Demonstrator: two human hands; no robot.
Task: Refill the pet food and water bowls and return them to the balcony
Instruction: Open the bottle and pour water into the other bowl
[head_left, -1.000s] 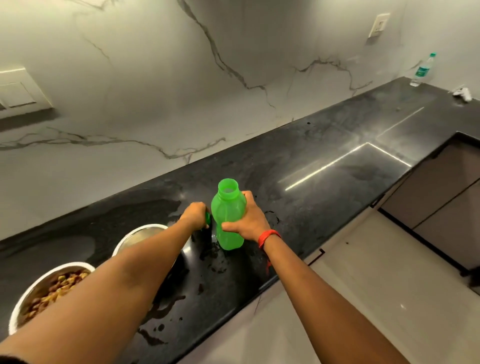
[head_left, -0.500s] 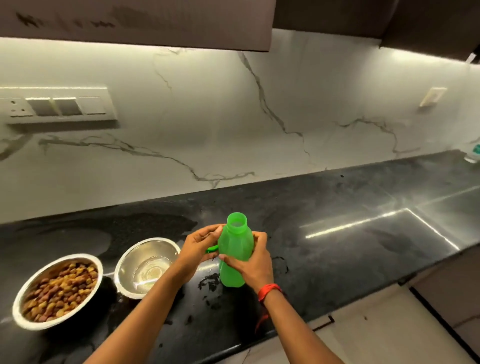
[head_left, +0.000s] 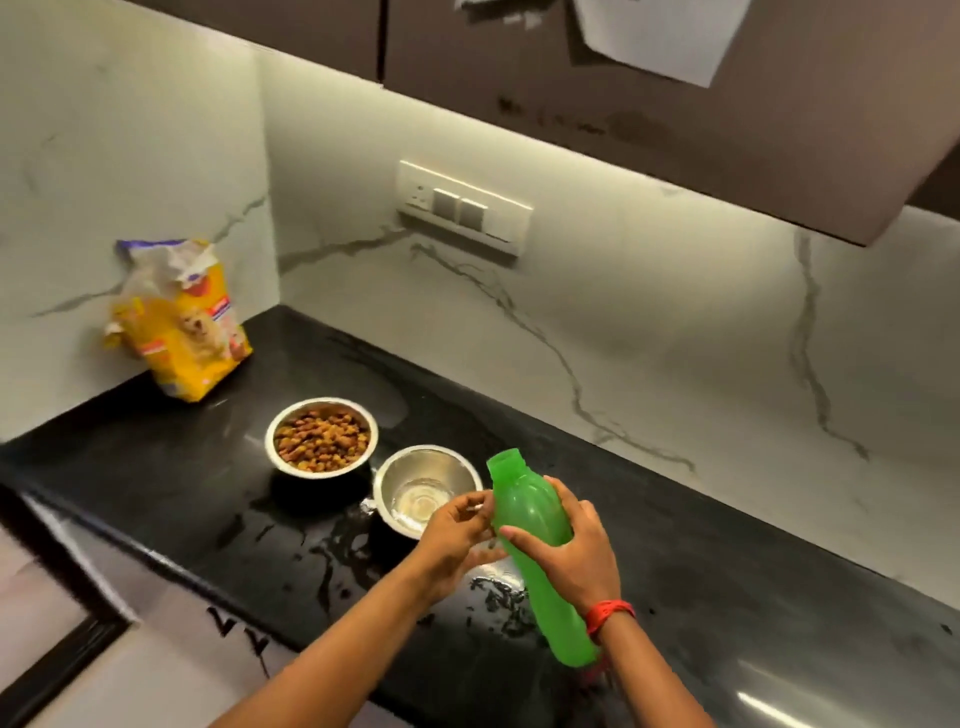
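head view: the right hand (head_left: 574, 553) wraps around the middle of an uncapped green plastic bottle (head_left: 535, 551), lifted off the black countertop (head_left: 727, 587) and tilted with its open mouth toward the water bowl (head_left: 426, 491). the left hand (head_left: 457, 530) hovers half curled just beside the bottle's neck, over the bowl's near rim; whether it pinches the cap i cannot tell. the steel water bowl holds only a shallow pool and sits just beside the food bowl (head_left: 319, 436), already full of kibble, toward the counter's back-left corner where the yellow dog food bag (head_left: 182, 322) leans on the wall. splashes lie on the counter near its front edge. the step in hand looks like the water refill; next, the bottle needs tipping further over the bowl's centre, slowly, to avoid more spills.
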